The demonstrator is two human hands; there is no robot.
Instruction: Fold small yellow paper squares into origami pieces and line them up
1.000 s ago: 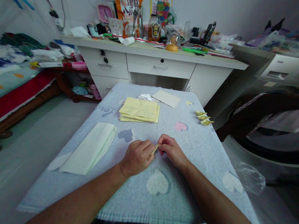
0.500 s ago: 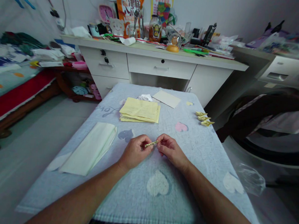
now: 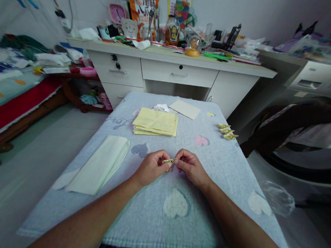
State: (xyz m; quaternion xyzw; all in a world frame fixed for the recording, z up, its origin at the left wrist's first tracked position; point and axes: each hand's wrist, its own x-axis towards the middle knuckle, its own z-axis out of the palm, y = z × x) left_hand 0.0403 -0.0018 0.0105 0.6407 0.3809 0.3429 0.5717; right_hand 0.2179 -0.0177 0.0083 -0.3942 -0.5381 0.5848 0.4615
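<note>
Folding, apparently, at the frame's centre.
Left hand (image 3: pixel 152 166) and right hand (image 3: pixel 192 167) pinch a small paper piece (image 3: pixel 169 161); any next crease likely needs steady pressure.

Working from afar, I am holding a narrow folded yellow paper piece (image 3: pixel 169 160), dark marks running along its visible side, its length lying nearly crosswise between my left (image 3: pixel 152 166) and right hands (image 3: pixel 190 165).
</note>
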